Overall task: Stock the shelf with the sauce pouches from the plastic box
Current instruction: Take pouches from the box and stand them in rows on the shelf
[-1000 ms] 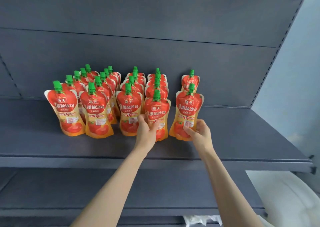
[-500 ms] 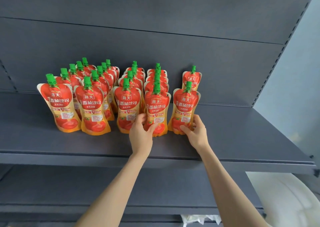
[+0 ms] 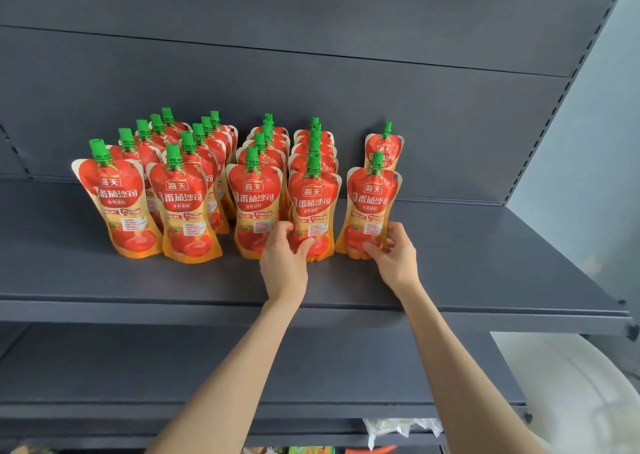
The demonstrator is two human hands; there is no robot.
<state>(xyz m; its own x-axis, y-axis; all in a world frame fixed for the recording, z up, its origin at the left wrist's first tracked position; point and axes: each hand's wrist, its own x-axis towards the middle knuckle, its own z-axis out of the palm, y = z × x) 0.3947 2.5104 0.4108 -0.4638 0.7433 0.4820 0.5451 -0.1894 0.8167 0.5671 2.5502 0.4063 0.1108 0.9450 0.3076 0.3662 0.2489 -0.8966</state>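
Note:
Red and orange sauce pouches with green caps stand upright in several rows on the dark grey shelf (image 3: 485, 266). My left hand (image 3: 284, 261) grips the bottom of the front pouch of the fourth row (image 3: 313, 204), thumb on its face. My right hand (image 3: 393, 252) holds the lower part of the front pouch of the rightmost row (image 3: 372, 200), fingers curled round its right edge and thumb on its front. A single pouch (image 3: 384, 148) stands behind that one. The plastic box is out of sight.
The shelf's right part runs bare to a slotted upright (image 3: 540, 134). A lower grey shelf (image 3: 104, 377) lies beneath, with a white rounded object (image 3: 568, 394) at the lower right. Crumpled clear plastic (image 3: 398, 427) and coloured packets show at the bottom edge.
Both hands have set their pouches a little deeper and lower onto the shelf, still holding them; the view has shifted slightly.

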